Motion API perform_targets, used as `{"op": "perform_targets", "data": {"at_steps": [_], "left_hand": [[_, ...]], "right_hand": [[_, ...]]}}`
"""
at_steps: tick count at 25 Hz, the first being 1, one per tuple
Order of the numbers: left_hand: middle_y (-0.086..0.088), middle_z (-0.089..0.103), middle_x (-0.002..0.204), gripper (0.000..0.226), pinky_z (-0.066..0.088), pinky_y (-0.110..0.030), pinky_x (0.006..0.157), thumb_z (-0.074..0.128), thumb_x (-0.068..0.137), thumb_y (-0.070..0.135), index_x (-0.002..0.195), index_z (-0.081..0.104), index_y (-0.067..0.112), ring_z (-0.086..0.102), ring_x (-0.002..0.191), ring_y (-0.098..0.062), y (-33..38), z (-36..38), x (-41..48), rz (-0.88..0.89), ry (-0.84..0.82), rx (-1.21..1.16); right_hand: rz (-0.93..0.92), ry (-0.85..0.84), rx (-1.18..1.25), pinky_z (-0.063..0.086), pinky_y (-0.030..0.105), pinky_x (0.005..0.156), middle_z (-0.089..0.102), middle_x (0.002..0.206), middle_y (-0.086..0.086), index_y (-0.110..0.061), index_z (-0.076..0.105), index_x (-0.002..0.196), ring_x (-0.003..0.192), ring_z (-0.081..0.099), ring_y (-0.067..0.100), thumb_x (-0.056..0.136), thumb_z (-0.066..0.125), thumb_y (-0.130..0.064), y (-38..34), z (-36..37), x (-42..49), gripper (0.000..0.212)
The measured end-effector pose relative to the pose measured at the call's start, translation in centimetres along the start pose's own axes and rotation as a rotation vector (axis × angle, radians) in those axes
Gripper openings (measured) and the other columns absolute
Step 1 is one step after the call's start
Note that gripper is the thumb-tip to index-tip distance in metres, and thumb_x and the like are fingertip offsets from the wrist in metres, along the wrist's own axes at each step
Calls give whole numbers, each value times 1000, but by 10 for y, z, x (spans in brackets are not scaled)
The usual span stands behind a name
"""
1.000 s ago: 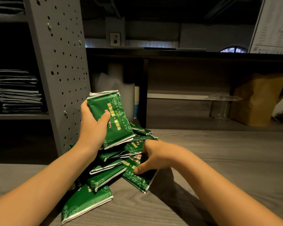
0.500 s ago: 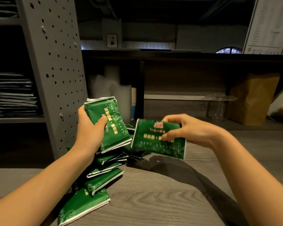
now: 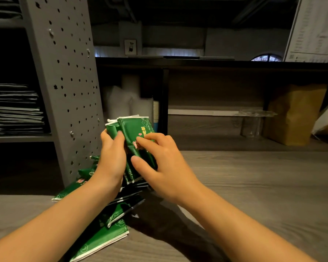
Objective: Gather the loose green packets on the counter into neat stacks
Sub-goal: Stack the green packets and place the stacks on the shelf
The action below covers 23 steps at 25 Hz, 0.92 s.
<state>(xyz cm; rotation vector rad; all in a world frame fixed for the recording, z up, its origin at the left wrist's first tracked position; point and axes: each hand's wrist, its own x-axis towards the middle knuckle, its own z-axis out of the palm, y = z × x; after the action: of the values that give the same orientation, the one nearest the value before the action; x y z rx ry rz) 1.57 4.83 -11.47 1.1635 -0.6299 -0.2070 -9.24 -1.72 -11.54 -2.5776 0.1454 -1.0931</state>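
A grey wood-grain counter (image 3: 254, 186) carried the load. Loose green packets (image 3: 102, 241) lay on it in a slumped, overlapping heap at the foot of a perforated grey metal upright (image 3: 64, 91) (some partly hidden under the forearms). Farther back, a brown paper bag (image 3: 295, 114) and a clear plastic cup (image 3: 253, 125) stood on it.

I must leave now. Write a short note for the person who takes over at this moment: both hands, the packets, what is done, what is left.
Left hand: grips the upright stack of green packets above the counter.
Right hand: presses one packet against the front of that stack.
Done: several packets are gathered in the held stack.
Left: loose packets lie in a messy pile on the counter beside the grey perforated panel. Collect them and set neat stacks down.
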Motion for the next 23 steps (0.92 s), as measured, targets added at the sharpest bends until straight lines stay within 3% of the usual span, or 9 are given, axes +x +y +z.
{"op": "perform_targets", "data": {"at_steps": [2, 3, 6, 9, 12, 17, 19, 21, 23], "left_hand": [[-10, 65, 116, 56, 48, -43, 95, 35, 90, 57, 123, 50, 15, 63, 107, -23, 0, -1, 1, -70, -78, -133], [-10, 65, 116, 59, 49, -42, 94, 38, 88, 59, 126, 48, 14, 64, 106, -21, 0, -2, 1, -75, -93, -125], [-1, 62, 103, 14, 51, -35, 82, 51, 96, 28, 105, 42, 23, 64, 95, -16, -1, 1, -1, -10, -60, 15], [0, 59, 102, 18, 52, -38, 80, 50, 95, 14, 107, 39, 22, 62, 94, -19, -1, -4, 5, 47, 0, 82], [10, 52, 102, 37, 48, -40, 92, 51, 95, 16, 128, 34, 18, 57, 101, -16, 4, -13, 15, 125, 59, 197], [21, 47, 95, 49, 36, 1, 61, 47, 95, 8, 139, 29, 17, 50, 78, 17, 12, -24, 23, 290, 117, 372], [15, 51, 103, 54, 34, 1, 65, 47, 95, 7, 143, 24, 16, 52, 81, 10, 12, -26, 25, 319, 135, 412], [5, 52, 118, 58, 36, -8, 78, 47, 95, 8, 145, 20, 17, 53, 93, -2, 10, -26, 26, 344, 126, 427], [9, 53, 112, 59, 37, -1, 72, 47, 95, 8, 145, 19, 20, 55, 88, 9, 8, -27, 26, 368, 107, 426]], "right_hand": [[10, -48, -5, 27, 24, 103, 40, 134, 0, -14, 45, 135, 122, 29, 13, 93, 45, -37, -2, 3, -3, 48], [-4, -69, -1, 25, 23, 105, 37, 138, 0, -14, 40, 140, 125, 27, 13, 90, 43, -34, -2, 3, -4, 53], [-9, -105, 140, 26, 17, 103, 43, 140, 2, -14, 35, 144, 125, 35, 12, 85, 45, -15, 1, 1, -1, 60], [82, 80, 344, 41, 18, 93, 58, 123, 3, -11, 51, 133, 107, 53, 9, 81, 43, -5, 14, -4, 4, 53], [237, 154, 248, 45, 25, 90, 60, 113, 3, -11, 60, 120, 101, 56, 14, 86, 45, 3, 44, -7, 7, 40], [399, -167, -70, 39, 34, 103, 54, 129, 7, -13, 57, 125, 122, 48, 22, 93, 46, -12, 88, 1, 31, 33], [384, -343, -199, 38, 40, 104, 48, 136, 10, -14, 49, 132, 126, 44, 28, 96, 46, -21, 97, 11, 54, 37], [387, -454, -232, 35, 43, 107, 40, 144, 11, -15, 39, 140, 130, 39, 30, 97, 45, -29, 103, 22, 74, 46], [416, -485, -152, 29, 42, 112, 31, 151, 9, -17, 30, 146, 137, 32, 29, 99, 39, -37, 107, 37, 90, 52]]}}
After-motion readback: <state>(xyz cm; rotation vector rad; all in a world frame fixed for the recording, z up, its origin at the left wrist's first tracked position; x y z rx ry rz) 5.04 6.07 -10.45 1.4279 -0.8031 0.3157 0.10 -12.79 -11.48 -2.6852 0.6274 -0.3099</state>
